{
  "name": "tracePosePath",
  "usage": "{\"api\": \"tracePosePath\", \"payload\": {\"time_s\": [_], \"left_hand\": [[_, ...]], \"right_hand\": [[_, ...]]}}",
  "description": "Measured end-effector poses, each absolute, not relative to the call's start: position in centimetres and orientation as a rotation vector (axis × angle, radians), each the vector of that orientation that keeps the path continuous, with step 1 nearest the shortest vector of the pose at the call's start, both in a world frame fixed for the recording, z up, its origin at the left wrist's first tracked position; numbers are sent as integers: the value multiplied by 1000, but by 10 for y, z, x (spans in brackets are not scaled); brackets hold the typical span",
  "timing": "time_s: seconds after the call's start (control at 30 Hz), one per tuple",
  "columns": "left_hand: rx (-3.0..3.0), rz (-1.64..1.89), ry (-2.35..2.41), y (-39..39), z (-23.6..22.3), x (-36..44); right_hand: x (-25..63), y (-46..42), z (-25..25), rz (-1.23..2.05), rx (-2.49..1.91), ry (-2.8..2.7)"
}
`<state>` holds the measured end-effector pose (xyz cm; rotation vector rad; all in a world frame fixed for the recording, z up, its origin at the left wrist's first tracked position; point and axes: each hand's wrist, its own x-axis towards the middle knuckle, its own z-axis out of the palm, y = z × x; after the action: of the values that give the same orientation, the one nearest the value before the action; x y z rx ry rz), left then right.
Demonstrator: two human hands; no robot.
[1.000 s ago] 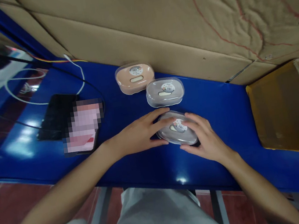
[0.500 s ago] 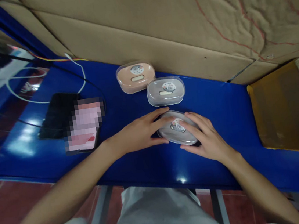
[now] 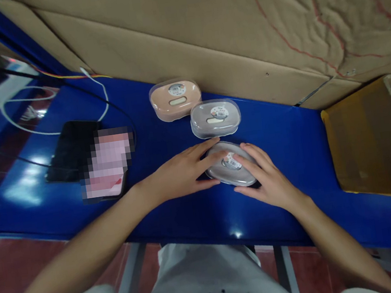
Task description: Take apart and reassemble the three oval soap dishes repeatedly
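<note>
Both my hands rest on a grey oval box with a clear lid [image 3: 228,171] lying on the blue table [image 3: 289,143]. My left hand [image 3: 181,173] grips its left end, fingers over the top and thumb at the near side. My right hand [image 3: 267,180] covers its right end, fingers spread over the lid. A second grey box [image 3: 215,118] sits just behind it, and a peach-coloured box [image 3: 175,100] stands further back to the left.
A dark phone [image 3: 72,149] and a blurred card lie at the left with white and black cables behind them. A cardboard wall [image 3: 219,31] backs the table. A yellow-brown carton [image 3: 369,141] stands at the right.
My right hand's fingers have slid further over the lid of the near grey box. The left hand and the other boxes stay as they were.
</note>
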<state>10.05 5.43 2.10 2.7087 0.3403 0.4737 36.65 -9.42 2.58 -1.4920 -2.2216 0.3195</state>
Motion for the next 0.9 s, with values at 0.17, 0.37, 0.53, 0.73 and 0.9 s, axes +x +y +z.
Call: {"api": "tracePosePath", "payload": {"time_s": [0.17, 0.37, 0.53, 0.73, 0.9], "left_hand": [[2730, 474, 347, 53, 21, 101], [2725, 472, 332, 55, 19, 101], [2704, 491, 335, 55, 18, 102], [2733, 474, 337, 55, 20, 102], [2703, 459, 358, 55, 21, 101]], "right_hand": [[368, -94, 24, 339, -1497, -2219], [368, -94, 22, 301, -1496, -2219], [369, -94, 19, 271, -1480, -2217], [367, -93, 20, 211, -1523, -2218], [367, -93, 23, 199, -1551, -2242]]}}
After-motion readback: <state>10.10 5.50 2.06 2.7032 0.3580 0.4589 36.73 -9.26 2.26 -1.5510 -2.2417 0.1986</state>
